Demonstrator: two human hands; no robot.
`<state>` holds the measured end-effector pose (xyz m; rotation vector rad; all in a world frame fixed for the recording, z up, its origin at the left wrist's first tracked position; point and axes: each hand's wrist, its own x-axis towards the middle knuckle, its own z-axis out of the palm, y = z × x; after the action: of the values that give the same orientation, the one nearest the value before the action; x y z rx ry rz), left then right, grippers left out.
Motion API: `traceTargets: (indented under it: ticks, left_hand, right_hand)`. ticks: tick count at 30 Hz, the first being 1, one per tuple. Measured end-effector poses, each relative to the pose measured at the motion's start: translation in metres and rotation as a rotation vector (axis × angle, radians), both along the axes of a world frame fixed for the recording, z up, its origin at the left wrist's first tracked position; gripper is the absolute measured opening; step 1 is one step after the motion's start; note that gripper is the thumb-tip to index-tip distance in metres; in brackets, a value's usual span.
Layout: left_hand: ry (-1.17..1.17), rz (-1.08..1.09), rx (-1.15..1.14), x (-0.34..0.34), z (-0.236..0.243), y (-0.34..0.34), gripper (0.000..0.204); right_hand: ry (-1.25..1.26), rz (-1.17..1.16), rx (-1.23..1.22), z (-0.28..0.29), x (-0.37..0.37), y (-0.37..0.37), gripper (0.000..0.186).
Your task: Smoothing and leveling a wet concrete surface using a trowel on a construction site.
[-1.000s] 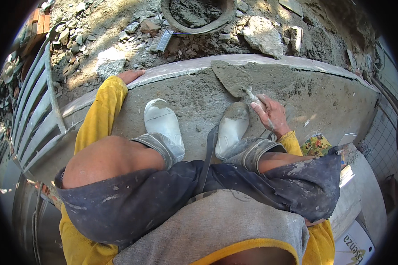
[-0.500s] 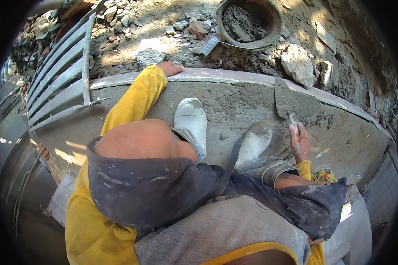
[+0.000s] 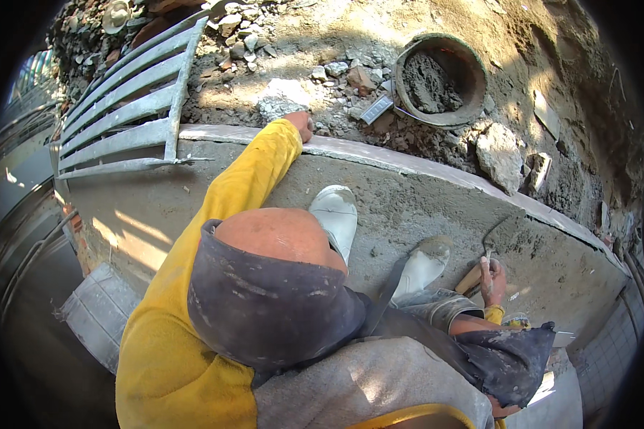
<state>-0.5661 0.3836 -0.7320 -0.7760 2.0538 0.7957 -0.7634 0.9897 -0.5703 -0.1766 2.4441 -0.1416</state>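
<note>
Nearest to me, on my side of the round bucket (image 3: 402, 87), are my two white boots on the cement surface (image 3: 390, 204). The right boot (image 3: 423, 263) is almost straight below the bucket, and the left boot (image 3: 340, 214) is more to its left. A wooden piece (image 3: 468, 282), partly hidden, lies just beside my right hand (image 3: 492, 282), also on the near side of the bucket and slightly to its right. This hand is closed, with its fingers around the handle of the trowel (image 3: 487, 250).

The trowel is directly in front of my right hand, nearer to me than the bucket and a little to its right. Its long axis goes away from me and leans to the right. I see the blade as a thin dark line, so I cannot tell if it touches the cement.

My left hand (image 3: 302, 126) is well apart from the trowel, to the left of the bucket, on the pale edging strip (image 3: 372, 155). Its fingers look bent, but I cannot tell how firmly they hold the strip. A white stone (image 3: 283, 96) is just beyond it, also left of the bucket.
</note>
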Motion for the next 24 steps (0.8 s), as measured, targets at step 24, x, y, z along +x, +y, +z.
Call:
traceTargets:
  ticks: [24]
  left_hand:
    - [-0.089,0.307,0.409,0.025,-0.02,-0.051,0.03]
  right_hand:
    - [-0.241,0.898,-0.194,0.031,-0.132,-0.263,0.031]
